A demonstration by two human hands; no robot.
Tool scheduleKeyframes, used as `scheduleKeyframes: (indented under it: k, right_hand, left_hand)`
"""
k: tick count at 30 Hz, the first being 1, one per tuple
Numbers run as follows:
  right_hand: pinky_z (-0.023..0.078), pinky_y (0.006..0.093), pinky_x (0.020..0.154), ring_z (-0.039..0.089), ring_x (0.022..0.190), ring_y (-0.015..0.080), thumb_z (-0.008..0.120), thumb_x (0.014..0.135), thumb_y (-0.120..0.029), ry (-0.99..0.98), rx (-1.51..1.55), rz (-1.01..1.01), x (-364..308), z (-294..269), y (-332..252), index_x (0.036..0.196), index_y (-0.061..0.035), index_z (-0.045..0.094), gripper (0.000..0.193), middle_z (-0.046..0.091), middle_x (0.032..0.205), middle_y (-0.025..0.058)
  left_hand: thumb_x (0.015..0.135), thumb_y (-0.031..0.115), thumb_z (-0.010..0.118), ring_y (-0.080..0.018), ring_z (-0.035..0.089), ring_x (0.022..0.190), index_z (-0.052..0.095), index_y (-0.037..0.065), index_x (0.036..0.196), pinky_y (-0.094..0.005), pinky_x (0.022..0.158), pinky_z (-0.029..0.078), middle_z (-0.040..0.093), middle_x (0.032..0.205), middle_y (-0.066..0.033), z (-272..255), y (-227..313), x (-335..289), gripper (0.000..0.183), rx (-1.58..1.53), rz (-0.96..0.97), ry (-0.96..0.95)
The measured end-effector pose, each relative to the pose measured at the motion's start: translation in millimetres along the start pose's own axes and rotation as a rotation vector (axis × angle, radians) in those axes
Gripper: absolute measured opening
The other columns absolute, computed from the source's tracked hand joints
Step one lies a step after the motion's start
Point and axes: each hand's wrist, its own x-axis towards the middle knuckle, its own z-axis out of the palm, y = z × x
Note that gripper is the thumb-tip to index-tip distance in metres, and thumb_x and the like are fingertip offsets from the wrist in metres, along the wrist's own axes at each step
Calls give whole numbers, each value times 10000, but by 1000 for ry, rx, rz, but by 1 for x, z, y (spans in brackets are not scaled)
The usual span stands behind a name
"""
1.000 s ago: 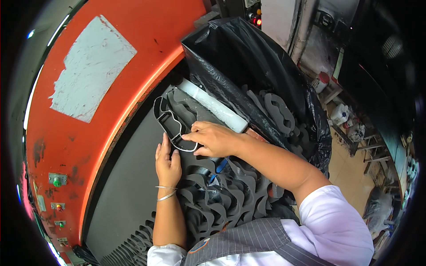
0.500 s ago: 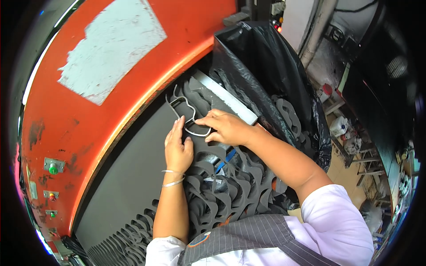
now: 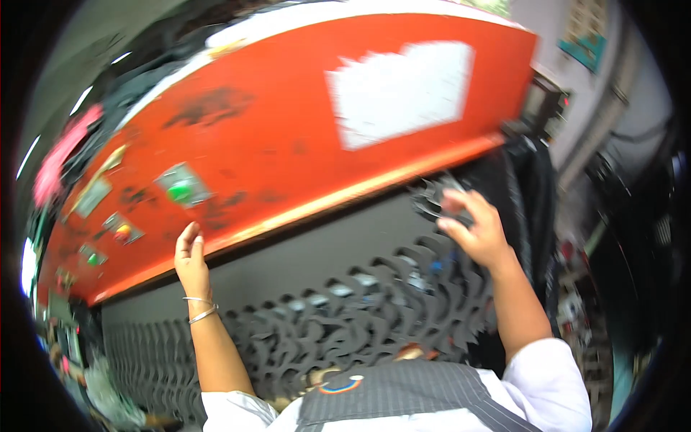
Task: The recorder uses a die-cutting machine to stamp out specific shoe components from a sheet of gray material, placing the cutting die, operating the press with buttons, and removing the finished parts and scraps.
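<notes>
My left hand (image 3: 192, 261) is raised just below a large green push button (image 3: 180, 191) on the orange machine panel (image 3: 288, 137). Nothing shows in its loosely extended fingers, and a gap seems to lie between hand and button. Over the right end of the dark grey sheet (image 3: 324, 234), my right hand (image 3: 476, 227) is open, thumb and fingers apart. Beside its fingertips sits a curved metal cutting die (image 3: 427, 201), blurred; whether they touch I cannot tell. Wavy grey sheet offcuts (image 3: 345, 317) with cut-out gaps spread along the near side.
A black plastic bag (image 3: 529, 194) hangs at the right end of the machine. More buttons, one red and yellow (image 3: 122, 232) and one small green (image 3: 92, 258), sit lower left on the panel. A torn white paper patch (image 3: 403, 93) covers part of it.
My left hand has left the die and moved left, up to the green button. My right hand has come off the die and opened. The view has swung left.
</notes>
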Motion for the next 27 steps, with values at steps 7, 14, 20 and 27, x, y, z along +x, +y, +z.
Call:
scheduleKeyframes:
  k: [7,14,20,27]
  right_hand:
    - [533,374,725,669,830,276,689,810,-433,-368,179,-157,63,170,-98,1165,-66,577,522,670,923,140]
    - [464,456,474,622,597,335,574,889,-233,-60,181,-336,162,269,-206,934,-96,445,193,642,719,97]
    - [464,460,540,603,647,358,626,852,-278,-221,208,-338,102,219,-149,931,-99,488,240,612,731,115]
    - [478,490,607,633,688,366,622,854,-376,-796,116,-74,-14,176,-120,863,-75,556,308,632,707,140]
  left_hand:
    - [857,62,545,-299,313,1364,252,-44,1429,-378,1122,251,288,1482,-218,-176,-79,90,651,208,94,669]
    - [850,52,444,-354,189,1412,190,-116,1420,-357,1167,121,192,1494,-298,-388,-76,125,646,1033,336,617]
    - [889,50,486,-180,584,974,599,-55,1129,-275,843,453,621,1079,-114,-258,-14,33,285,555,-127,-16]
    - [835,92,666,-132,628,760,702,30,991,-271,715,507,694,849,-55,-64,63,-152,172,374,-274,-714]
